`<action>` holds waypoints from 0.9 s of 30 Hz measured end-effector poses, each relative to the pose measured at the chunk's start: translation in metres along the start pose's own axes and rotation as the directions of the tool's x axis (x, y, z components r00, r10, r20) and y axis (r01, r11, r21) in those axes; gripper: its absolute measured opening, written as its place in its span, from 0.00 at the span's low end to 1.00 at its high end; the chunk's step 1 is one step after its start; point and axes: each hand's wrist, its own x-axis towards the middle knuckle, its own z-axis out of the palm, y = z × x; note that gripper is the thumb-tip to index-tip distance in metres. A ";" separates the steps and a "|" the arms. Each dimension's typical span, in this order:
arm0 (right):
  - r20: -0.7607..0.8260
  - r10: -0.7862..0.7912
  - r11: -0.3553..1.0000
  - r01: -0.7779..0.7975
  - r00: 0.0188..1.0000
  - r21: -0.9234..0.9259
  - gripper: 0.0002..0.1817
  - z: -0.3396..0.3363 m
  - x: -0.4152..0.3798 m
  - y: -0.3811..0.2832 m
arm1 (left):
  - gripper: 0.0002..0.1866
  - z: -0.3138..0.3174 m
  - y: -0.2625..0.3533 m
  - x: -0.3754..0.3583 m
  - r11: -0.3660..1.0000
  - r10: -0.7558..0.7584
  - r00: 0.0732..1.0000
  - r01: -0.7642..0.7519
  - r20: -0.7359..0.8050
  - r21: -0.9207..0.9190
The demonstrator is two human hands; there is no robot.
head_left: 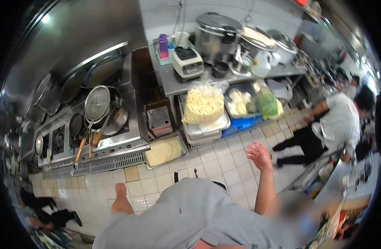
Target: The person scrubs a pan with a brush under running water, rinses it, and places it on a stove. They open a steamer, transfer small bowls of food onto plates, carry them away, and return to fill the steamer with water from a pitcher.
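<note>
Neither of my hands shows in the view, so I cannot tell whether they are open or holding anything. Right below me a person in a grey shirt point(186, 216) leans over the tiled floor point(223, 162). One open hand point(259, 154) is raised with its fingers spread and holds nothing. The person's other arm point(120, 199) reaches out to the left, and its hand is too unclear to read.

The nearest thing to them is a metal tray point(163, 151) of pale food lying flat on the floor. It sits just beside the grate at the foot of the stove point(115, 145). Its long side runs left to right in the view, with the right end tipped slightly up toward the table point(174, 85).

On the stove, pans point(100, 103) are stacked with their long handles pointing down toward the grate. A bag of pale noodles point(203, 103) rests on trays under the table. Further right, another person in a white top point(342, 120) crouches on the floor.
</note>
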 end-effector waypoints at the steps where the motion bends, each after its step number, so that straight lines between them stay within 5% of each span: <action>1: 0.019 -0.049 0.997 0.047 0.999 0.065 0.22 0.006 0.028 -0.022 | 0.11 0.018 -0.006 -0.021 0.986 -0.068 0.989 0.047 0.130 0.158; 4: -0.007 -0.139 0.990 0.139 0.990 0.006 0.22 0.000 0.125 -0.079 | 0.10 0.093 0.012 -0.084 0.992 -0.083 0.942 0.109 0.326 -0.061; 5: 0.043 -0.118 0.993 0.118 0.992 -0.017 0.22 0.001 0.164 -0.099 | 0.08 0.138 0.020 -0.099 0.953 0.160 0.969 -0.201 0.186 0.225; 6: 0.008 -0.157 0.986 0.157 0.988 0.051 0.23 -0.003 0.199 -0.117 | 0.06 0.165 0.030 -0.119 0.725 0.423 0.897 -0.420 0.129 0.545; 7: -0.048 -0.201 0.970 0.205 0.978 0.128 0.24 -0.010 0.234 -0.136 | 0.06 0.175 0.045 -0.131 0.732 0.406 0.906 -0.402 0.122 0.550; 9: -0.047 -0.284 0.951 0.287 0.958 0.115 0.35 -0.029 0.313 -0.178 | 0.12 0.209 0.101 -0.166 0.654 0.549 0.750 -0.660 0.369 0.369; 11: -0.077 -0.324 0.940 0.330 0.943 0.084 0.39 -0.041 0.380 -0.235 | 0.12 0.216 0.166 -0.191 0.600 0.667 0.673 -0.739 0.318 0.306; 12: -0.151 -0.340 0.935 0.351 0.928 0.053 0.40 -0.050 0.417 -0.264 | 0.12 0.182 0.220 -0.217 0.902 0.400 0.891 -0.425 0.215 0.082; 13: -0.191 -0.384 0.919 0.395 0.903 0.017 0.43 -0.077 0.470 -0.287 | 0.12 0.140 0.284 -0.249 0.892 0.405 0.885 -0.438 0.230 0.114; 14: -0.272 -0.394 0.912 0.411 0.878 0.007 0.44 -0.086 0.505 -0.317 | 0.16 0.105 0.345 -0.273 0.933 0.126 0.976 -0.055 0.179 -0.356; 15: -0.303 -0.439 0.893 0.449 0.845 -0.043 0.43 -0.093 0.531 -0.345 | 0.24 0.084 0.379 -0.276 0.611 -0.163 0.951 0.305 0.262 -0.731; 17: -0.415 -0.433 0.891 0.450 0.800 -0.061 0.39 -0.126 0.608 -0.390 | 0.26 0.121 0.375 -0.245 0.648 0.003 0.995 0.077 0.104 -0.758; 18: -0.404 -0.477 0.879 0.412 0.780 -0.242 0.39 -0.123 0.613 -0.407 | 0.26 0.117 0.380 -0.243 0.657 -0.012 0.994 0.093 0.112 -0.748; 20: -0.402 -0.686 0.597 0.153 0.606 -0.787 0.37 -0.168 0.703 -0.421 | 0.26 0.114 0.393 -0.253 0.593 -0.085 0.996 0.076 0.032 -0.801; 21: -0.020 -0.713 0.101 0.075 0.701 -0.992 0.37 -0.206 0.760 -0.421 | 0.25 0.113 0.394 -0.262 0.558 -0.114 0.993 0.052 -0.015 -0.828; 22: 0.366 -0.628 -0.432 0.083 0.687 -0.898 0.36 -0.254 0.826 -0.420 | 0.25 0.104 0.396 -0.276 0.607 -0.162 0.987 0.103 0.004 -0.788; 23: 0.355 -0.627 -0.270 0.234 0.694 -0.934 0.31 -0.275 0.864 -0.416 | 0.24 0.097 0.400 -0.291 0.622 -0.216 0.976 0.112 -0.032 -0.775; 26: 0.526 -0.352 -0.727 0.127 0.774 -0.674 0.22 -0.305 0.900 -0.382 | 0.24 0.111 0.376 -0.331 0.662 -0.364 0.931 0.234 -0.032 -0.712; 27: 0.529 -0.375 -0.745 0.093 0.761 -0.661 0.20 -0.301 0.883 -0.382 | 0.24 0.128 0.356 -0.334 0.674 -0.394 0.919 0.271 -0.025 -0.687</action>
